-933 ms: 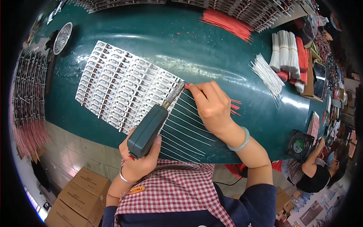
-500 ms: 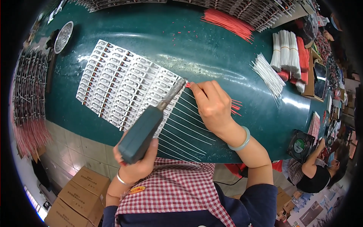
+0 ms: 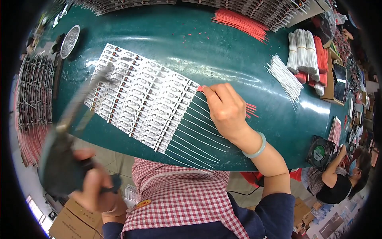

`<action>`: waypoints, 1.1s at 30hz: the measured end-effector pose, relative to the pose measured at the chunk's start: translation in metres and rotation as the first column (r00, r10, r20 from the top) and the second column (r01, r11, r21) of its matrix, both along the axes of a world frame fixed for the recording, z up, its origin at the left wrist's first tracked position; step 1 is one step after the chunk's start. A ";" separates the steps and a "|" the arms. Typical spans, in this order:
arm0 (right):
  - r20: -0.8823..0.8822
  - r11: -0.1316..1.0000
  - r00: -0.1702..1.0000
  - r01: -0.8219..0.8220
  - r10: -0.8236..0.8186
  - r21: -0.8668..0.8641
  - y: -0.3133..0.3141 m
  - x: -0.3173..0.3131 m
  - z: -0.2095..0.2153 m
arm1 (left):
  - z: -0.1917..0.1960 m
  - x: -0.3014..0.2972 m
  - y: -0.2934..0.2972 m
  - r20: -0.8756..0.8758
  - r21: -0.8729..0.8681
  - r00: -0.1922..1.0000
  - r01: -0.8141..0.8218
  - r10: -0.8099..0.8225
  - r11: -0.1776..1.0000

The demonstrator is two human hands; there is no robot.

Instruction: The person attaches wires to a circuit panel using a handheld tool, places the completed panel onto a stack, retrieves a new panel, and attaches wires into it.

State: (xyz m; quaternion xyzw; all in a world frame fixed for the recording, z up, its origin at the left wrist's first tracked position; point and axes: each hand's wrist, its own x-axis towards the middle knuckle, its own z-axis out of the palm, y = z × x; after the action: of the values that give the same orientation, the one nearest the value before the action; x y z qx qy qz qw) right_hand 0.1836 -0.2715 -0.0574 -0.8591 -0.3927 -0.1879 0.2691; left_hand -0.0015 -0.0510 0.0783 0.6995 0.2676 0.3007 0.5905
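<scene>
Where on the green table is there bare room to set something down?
Bare green table lies between the board panel and the red wire bundle, also right of the right hand. The right edge is crowded with white wire bundles.

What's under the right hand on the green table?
The right hand presses on white wires running to the panel of small boards; red wire ends stick out beyond it. What lies beneath the palm is hidden.

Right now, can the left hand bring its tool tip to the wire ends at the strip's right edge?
Probably yes: the left hand holds the tool off the table, and nothing blocks the strips; the right hand pins the wires.
</scene>
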 end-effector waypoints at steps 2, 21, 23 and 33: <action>-0.033 0.999 0.999 -0.013 0.014 0.049 0.000 0.000 0.000 | -0.019 -0.007 -0.009 -0.158 -0.188 0.982 0.074 -0.105 0.979; -0.093 0.996 0.995 -0.038 0.045 0.082 -0.001 -0.014 0.002 | -0.077 0.015 -0.040 -0.338 0.201 0.871 0.437 -0.357 0.877; -0.083 0.998 0.996 -0.031 0.036 0.060 -0.001 -0.014 0.002 | -0.076 0.018 -0.040 -0.341 0.245 0.859 0.472 -0.381 0.847; -0.071 0.999 0.997 -0.037 0.040 0.040 0.001 -0.014 0.003 | -0.078 0.023 -0.043 -0.337 0.292 0.861 0.481 -0.382 0.827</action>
State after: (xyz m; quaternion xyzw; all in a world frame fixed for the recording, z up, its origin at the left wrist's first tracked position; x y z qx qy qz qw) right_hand 0.1696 -0.2708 -0.0548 -0.8522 -0.3955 -0.1592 0.3032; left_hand 0.0219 -0.0944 0.0007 0.8729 0.1165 0.1068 0.4617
